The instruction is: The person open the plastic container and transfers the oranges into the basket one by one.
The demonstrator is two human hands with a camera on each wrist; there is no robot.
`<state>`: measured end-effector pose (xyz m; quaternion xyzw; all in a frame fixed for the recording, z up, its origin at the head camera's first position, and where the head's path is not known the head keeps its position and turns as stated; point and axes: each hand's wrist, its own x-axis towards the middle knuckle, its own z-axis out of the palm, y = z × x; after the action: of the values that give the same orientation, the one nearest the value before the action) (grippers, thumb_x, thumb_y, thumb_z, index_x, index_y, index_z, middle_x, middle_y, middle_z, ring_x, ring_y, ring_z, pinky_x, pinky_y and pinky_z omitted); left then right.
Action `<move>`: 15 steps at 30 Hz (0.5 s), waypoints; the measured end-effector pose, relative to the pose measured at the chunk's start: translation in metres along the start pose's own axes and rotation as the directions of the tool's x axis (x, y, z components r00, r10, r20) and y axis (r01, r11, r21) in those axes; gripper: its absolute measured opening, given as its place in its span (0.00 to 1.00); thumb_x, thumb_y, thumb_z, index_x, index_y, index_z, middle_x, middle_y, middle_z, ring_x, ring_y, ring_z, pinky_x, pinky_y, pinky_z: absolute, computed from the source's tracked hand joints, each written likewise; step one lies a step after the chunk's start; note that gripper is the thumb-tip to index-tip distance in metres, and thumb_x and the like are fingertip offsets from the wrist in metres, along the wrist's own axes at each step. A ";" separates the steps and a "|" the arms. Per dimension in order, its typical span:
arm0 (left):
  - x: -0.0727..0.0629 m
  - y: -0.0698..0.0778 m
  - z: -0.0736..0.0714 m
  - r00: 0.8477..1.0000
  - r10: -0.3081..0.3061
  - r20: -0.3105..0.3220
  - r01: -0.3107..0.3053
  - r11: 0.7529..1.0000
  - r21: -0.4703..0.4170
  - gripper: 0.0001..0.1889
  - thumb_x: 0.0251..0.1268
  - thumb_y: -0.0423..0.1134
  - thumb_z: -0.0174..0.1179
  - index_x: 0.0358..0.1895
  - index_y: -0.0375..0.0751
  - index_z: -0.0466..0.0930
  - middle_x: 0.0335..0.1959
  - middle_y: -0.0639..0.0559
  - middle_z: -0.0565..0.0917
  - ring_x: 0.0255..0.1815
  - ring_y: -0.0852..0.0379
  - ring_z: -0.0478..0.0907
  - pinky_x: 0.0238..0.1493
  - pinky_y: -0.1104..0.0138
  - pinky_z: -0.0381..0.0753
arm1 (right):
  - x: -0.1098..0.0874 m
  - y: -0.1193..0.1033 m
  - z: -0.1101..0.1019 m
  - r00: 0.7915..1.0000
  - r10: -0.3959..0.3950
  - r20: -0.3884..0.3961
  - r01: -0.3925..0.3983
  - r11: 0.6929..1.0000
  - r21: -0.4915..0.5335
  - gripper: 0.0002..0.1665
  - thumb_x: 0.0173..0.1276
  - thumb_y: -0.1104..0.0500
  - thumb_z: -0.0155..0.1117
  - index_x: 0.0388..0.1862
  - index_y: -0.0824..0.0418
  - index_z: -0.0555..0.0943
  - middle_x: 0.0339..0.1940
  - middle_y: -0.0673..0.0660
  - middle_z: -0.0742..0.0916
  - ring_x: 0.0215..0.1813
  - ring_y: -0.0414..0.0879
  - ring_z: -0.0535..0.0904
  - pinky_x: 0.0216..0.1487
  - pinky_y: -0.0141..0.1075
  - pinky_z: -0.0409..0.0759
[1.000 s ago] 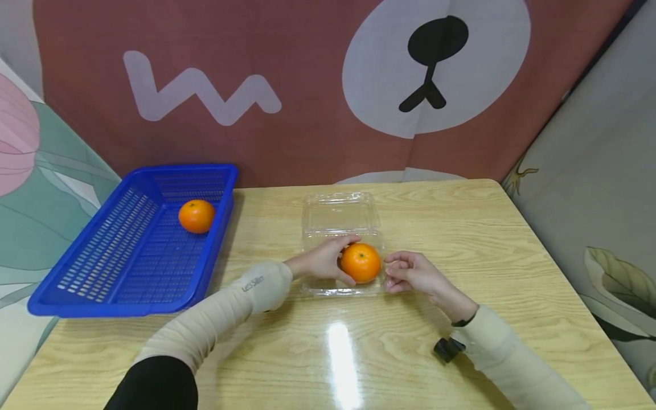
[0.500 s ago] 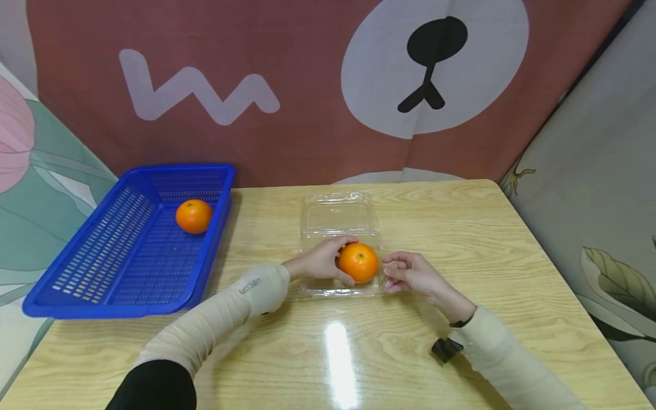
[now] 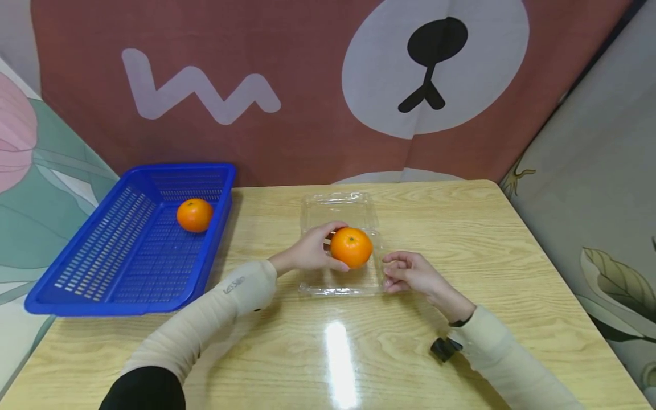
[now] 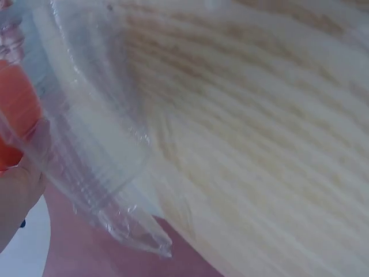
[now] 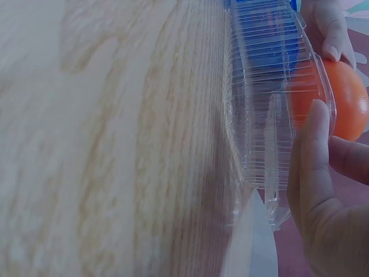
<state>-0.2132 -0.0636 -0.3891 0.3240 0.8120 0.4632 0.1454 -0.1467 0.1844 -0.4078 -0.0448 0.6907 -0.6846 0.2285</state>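
My left hand (image 3: 309,250) grips an orange (image 3: 351,247) from its left side, over the base of a clear plastic clamshell box (image 3: 338,289). The box lies with its lid (image 3: 339,213) folded back, away from me. At the box's right side, my right hand (image 3: 416,277) pinches the rim. In the right wrist view, the fingers (image 5: 314,156) sit against the box wall, and part of the orange (image 5: 350,101) rises above the rim. The left wrist view catches only a slice of the orange (image 4: 16,107) behind clear plastic.
A blue slotted basket (image 3: 197,265) stands on the left of the wooden table (image 3: 461,228), with a second orange (image 3: 195,215) inside. A printed cloth (image 3: 307,142) hangs along the table's back edge. A small black device (image 3: 445,349) is by the right wrist.
My left hand has moved the orange a little left and towards the back of the box base, seemingly lifting it. The right hand has stayed at the rim.
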 end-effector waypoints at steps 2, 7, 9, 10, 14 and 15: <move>-0.002 0.002 -0.003 1.000 -0.002 -0.012 0.002 1.000 -0.005 0.42 0.39 0.36 0.74 0.62 0.36 0.63 0.54 0.46 0.71 0.50 0.50 0.70 0.48 0.64 0.77 | 0.000 0.000 -0.001 1.000 -0.011 0.013 0.011 1.000 0.001 0.26 0.65 0.69 0.54 0.56 0.83 0.58 0.27 0.54 0.81 0.28 0.42 0.80 0.33 0.35 0.82; -0.005 0.006 -0.010 1.000 -0.005 -0.029 0.005 1.000 -0.017 0.42 0.39 0.37 0.74 0.62 0.37 0.62 0.55 0.47 0.71 0.50 0.51 0.70 0.48 0.62 0.76 | -0.001 0.000 -0.002 1.000 -0.014 0.017 0.014 1.000 0.002 0.26 0.65 0.69 0.53 0.56 0.83 0.58 0.28 0.56 0.81 0.28 0.42 0.80 0.33 0.35 0.82; -0.006 0.008 -0.012 0.999 0.000 -0.037 0.000 1.000 -0.015 0.42 0.39 0.37 0.74 0.62 0.37 0.63 0.54 0.48 0.72 0.49 0.52 0.70 0.48 0.63 0.77 | 0.000 0.000 -0.002 1.000 -0.002 0.004 0.002 1.000 0.001 0.24 0.65 0.70 0.52 0.56 0.82 0.58 0.28 0.56 0.80 0.28 0.43 0.80 0.33 0.35 0.82; -0.007 0.009 -0.014 0.999 0.003 -0.040 -0.004 1.000 -0.019 0.42 0.39 0.37 0.74 0.62 0.37 0.63 0.54 0.48 0.72 0.49 0.52 0.71 0.48 0.63 0.76 | 0.000 0.000 -0.001 1.000 0.000 0.001 0.000 1.000 -0.001 0.24 0.66 0.71 0.51 0.56 0.82 0.58 0.28 0.57 0.80 0.28 0.43 0.80 0.33 0.35 0.82; -0.010 0.013 -0.019 0.998 0.026 -0.055 -0.027 0.999 -0.023 0.43 0.38 0.36 0.75 0.62 0.35 0.63 0.54 0.47 0.72 0.49 0.51 0.71 0.48 0.61 0.77 | 0.000 -0.002 0.000 1.000 0.014 -0.014 -0.014 1.000 0.004 0.23 0.66 0.72 0.49 0.56 0.82 0.58 0.28 0.57 0.80 0.28 0.43 0.80 0.33 0.35 0.82; -0.010 0.015 -0.021 0.998 0.034 -0.058 -0.035 0.999 -0.024 0.43 0.38 0.36 0.75 0.62 0.35 0.62 0.54 0.46 0.72 0.49 0.50 0.71 0.48 0.60 0.76 | -0.001 -0.002 0.000 1.000 0.016 -0.016 -0.016 1.000 0.003 0.23 0.66 0.72 0.49 0.56 0.82 0.58 0.28 0.57 0.80 0.28 0.43 0.80 0.33 0.35 0.82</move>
<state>-0.2108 -0.0787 -0.3666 0.3225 0.8043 0.4849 0.1179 -0.1465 0.1841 -0.4059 -0.0334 0.6918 -0.6841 0.2285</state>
